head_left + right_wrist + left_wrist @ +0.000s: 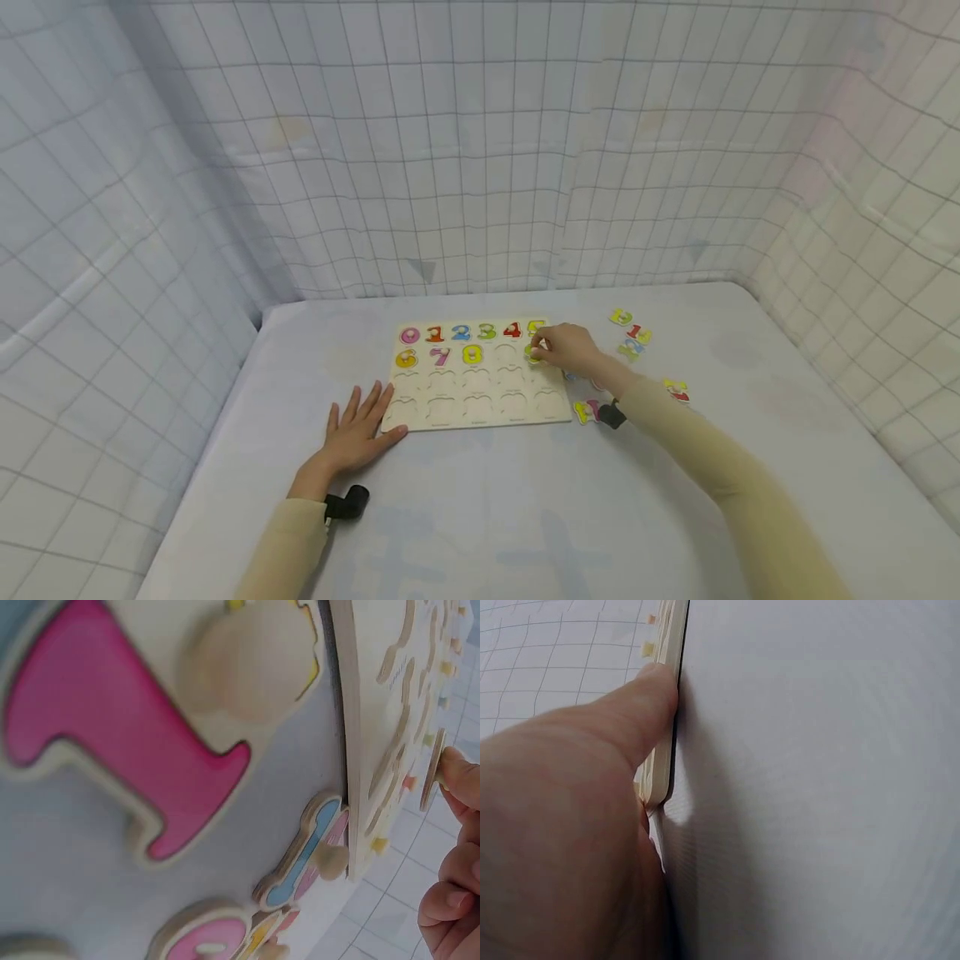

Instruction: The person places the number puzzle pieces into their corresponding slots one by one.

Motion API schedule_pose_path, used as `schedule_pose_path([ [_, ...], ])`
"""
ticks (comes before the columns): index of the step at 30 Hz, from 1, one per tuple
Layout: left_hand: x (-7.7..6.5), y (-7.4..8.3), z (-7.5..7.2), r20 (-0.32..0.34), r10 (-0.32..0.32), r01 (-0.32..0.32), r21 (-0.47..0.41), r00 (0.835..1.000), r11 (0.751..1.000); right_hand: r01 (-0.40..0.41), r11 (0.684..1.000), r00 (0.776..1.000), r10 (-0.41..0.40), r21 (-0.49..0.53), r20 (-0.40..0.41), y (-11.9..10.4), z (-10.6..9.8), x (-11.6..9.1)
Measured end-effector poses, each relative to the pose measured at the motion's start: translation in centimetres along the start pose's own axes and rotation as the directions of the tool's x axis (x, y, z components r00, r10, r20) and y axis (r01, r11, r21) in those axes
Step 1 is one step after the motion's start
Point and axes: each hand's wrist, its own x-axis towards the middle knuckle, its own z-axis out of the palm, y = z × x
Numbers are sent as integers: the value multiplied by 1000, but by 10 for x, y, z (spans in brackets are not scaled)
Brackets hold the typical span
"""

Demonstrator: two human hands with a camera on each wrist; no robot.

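A wooden number puzzle board (480,425) lies on the table, with the numbers 0 to 5 along its back row and 6, 7 and 8 in the row below. Over the right end of that second row, my right hand (568,348) pinches a yellow-green puzzle piece (533,356). In the right wrist view this piece (433,771) is seen edge-on, tilted close above the board. My left hand (354,437) lies with fingers spread at the board's near left corner. Its thumb (656,694) touches the front edge.
Loose number pieces lie right of the board: a yellow-and-pink one (587,411), a yellow-and-red one (677,390), and several farther back, including a green-and-yellow piece (621,317). Shallow number-shaped recesses (477,407) fill the board's two front rows. White gridded cloth (480,167) surrounds the table.
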Motion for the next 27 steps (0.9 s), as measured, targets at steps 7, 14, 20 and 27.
schedule_pose_path([
  [7, 2, -3, 5, 11, -15, 15, 12, 1000, 1000, 57, 997, 998, -57, -47, -1, -9, 18, 24],
  [14, 1, -2, 5, 5, -17, 17, 10, 1000, 1000, 25, 994, 999, -22, -107, 29, -15, 28, 37],
  [20, 1, -2, 4, -6, -12, 12, 23, 1000, 1000, 18, 997, 1000, -17, -76, 7, -18, 30, 41],
  [27, 1, -1, 2, -4, -19, 19, 21, 1000, 1000, -27, 996, 999, 30, -81, 35, -20, 33, 45],
])
